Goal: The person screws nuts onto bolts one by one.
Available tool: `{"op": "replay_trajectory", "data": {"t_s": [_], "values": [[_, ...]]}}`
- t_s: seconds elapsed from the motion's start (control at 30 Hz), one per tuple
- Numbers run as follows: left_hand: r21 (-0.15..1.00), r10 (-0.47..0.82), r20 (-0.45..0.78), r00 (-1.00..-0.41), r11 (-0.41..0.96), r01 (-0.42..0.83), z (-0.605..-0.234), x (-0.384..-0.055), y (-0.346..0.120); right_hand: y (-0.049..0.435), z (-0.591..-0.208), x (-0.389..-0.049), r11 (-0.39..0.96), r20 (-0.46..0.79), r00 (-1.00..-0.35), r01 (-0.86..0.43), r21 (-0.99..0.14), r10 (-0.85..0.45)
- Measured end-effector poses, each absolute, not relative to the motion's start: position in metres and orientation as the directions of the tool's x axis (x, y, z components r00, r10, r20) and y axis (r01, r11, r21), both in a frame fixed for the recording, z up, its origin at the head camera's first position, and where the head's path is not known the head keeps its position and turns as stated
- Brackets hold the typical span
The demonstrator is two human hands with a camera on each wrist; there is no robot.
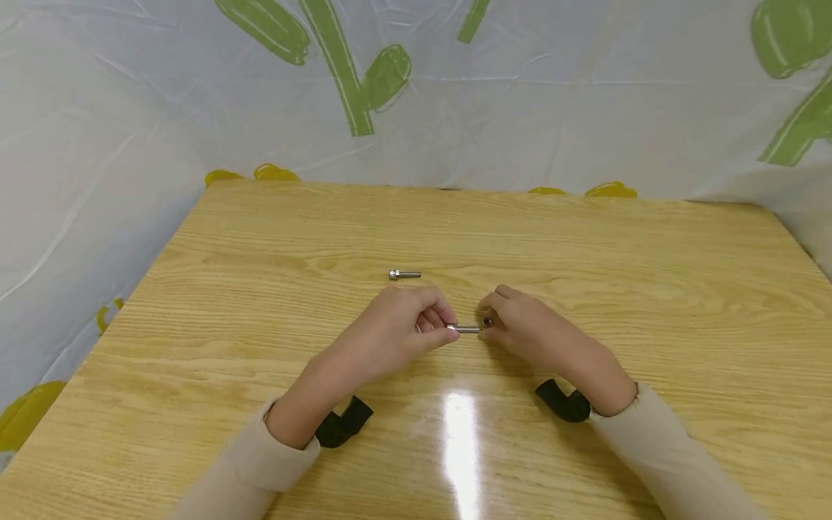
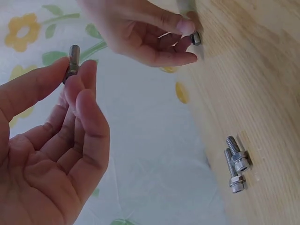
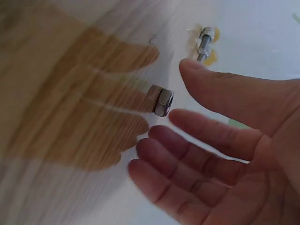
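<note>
My left hand [image 1: 396,325] pinches a metal bolt [image 1: 468,329] between thumb and fingertips, its threaded shank pointing toward the right hand. In the left wrist view the bolt [image 2: 73,58] stands up out of the fingertips, its lower end hidden by them. Just right of it, my right hand [image 1: 529,328] is at a loose hex nut [image 1: 487,321]. The right wrist view has this nut [image 3: 164,102] on the tabletop, right by the index fingertip, with thumb and fingers spread apart and relaxed.
Beyond the left hand, a bolt with a nut on it [image 1: 404,274] lies on the wooden table [image 1: 292,238]. Two such bolts [image 2: 238,161] show close together in the left wrist view. Black bands [image 1: 347,422] sit at both wrists. A flower-printed sheet [image 1: 487,123] hangs behind the table.
</note>
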State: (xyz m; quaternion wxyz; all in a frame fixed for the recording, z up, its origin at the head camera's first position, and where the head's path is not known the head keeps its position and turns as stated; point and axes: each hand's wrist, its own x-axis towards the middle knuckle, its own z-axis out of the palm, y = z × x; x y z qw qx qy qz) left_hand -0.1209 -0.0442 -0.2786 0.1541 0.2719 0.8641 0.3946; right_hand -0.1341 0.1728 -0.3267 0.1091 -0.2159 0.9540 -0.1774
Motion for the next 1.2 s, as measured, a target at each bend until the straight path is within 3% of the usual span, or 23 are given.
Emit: {"op": "replay_trajectory", "data": {"t_s": [0.23,0.43,0.73,0.9,1.07,1.2], "values": [[0.798,0.568,0.027,-0.823,0.483,0.36,-0.287,-0.119,-0.046,0.16,-0.329,-0.141,0.863,-0.222,-0.871,-0.339,-0.373,-0.438],[0.832,0.527,0.038,-0.849,0.454,0.32,-0.289,-0.121,-0.045,0.156,-0.33,-0.142,0.864,-0.214,-0.871,-0.349,-0.362,-0.441],[0.843,0.509,0.072,-0.858,0.429,0.325,-0.285,-0.121,-0.043,0.168,-0.332,-0.144,0.846,-0.233,-0.889,-0.253,-0.469,-0.395],[0.857,0.497,0.087,-0.863,0.405,0.32,-0.283,-0.121,-0.045,0.18,-0.326,-0.141,0.772,-0.195,-0.892,-0.222,-0.596,-0.407],[0.877,0.489,0.104,-0.866,0.367,0.312,-0.282,-0.121,-0.046,0.192,-0.307,-0.134,0.573,-0.151,-0.903,-0.119,-0.811,-0.402],[0.885,0.468,0.134,-0.874,0.34,0.318,-0.28,-0.121,-0.047,0.195,-0.286,-0.122,0.437,-0.094,-0.916,-0.094,-0.895,-0.389]]}}
